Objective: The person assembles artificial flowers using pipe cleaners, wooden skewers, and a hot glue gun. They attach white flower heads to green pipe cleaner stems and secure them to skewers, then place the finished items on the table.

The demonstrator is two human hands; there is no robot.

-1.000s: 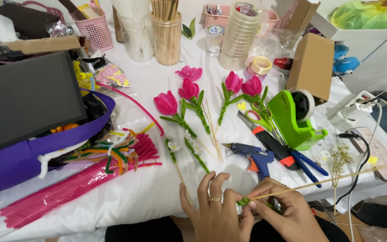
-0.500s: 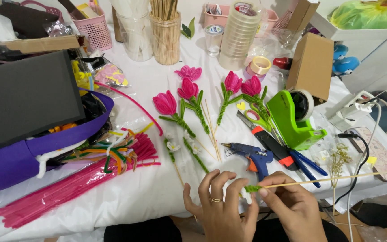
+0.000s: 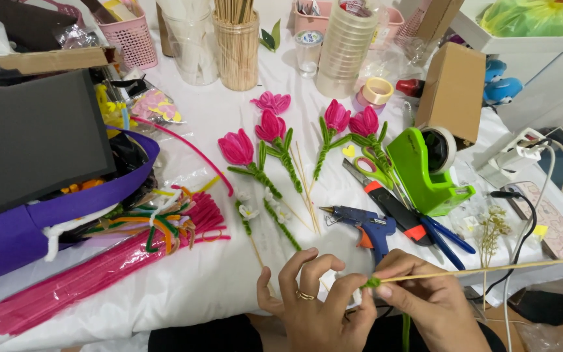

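White-clothed table (image 3: 216, 280): pink tulips (image 3: 275, 133) centre, pink stems (image 3: 92, 280) lower left, glue gun (image 3: 363, 225), green tape dispenser (image 3: 425, 169) right.

pink tulips (image 3: 270, 126), blue glue gun (image 3: 367, 225), green tape dispenser (image 3: 423, 171)

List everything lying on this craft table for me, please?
pipe-cleaner tulips: five, pink with green stems, table centre
loose pipe cleaners: a bundle, mostly pink, left
glue gun: one, blue, front centre
tape dispenser: one, green, right
scissors: one, green handles, beside dispenser
cardboard box: one, brown, right rear
stick holder: one, tan, rear
basket: one, pink, rear left
wooden stick: one, pale, green wrap at tip, in both hands
left hand: ringed, pinching wrap
right hand: gripping stick
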